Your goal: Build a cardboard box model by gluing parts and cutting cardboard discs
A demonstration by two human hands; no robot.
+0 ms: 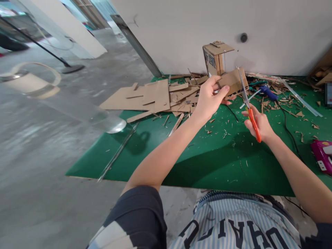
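Note:
My left hand (211, 97) pinches a small piece of brown cardboard (230, 82) and holds it up above the green tabletop. In my right hand (260, 122) are scissors (252, 119) with orange handles, their blades pointing up at the right end of the cardboard piece. Whether the blades are cutting into it, I cannot tell. Just behind stands a small cardboard box structure (211, 62) with dark printing on its side. A blue glue gun (268, 92) lies to the right of the scissors, its dark cord running toward the front.
Flat cardboard pieces (155, 95) are piled on the green table (204, 154) at left. Scraps litter the back right, near a clear strip (302, 98). A clear jug (85, 110) stands at the left edge, a magenta device (321, 155) at far right. A white wall (194, 34) closes the back.

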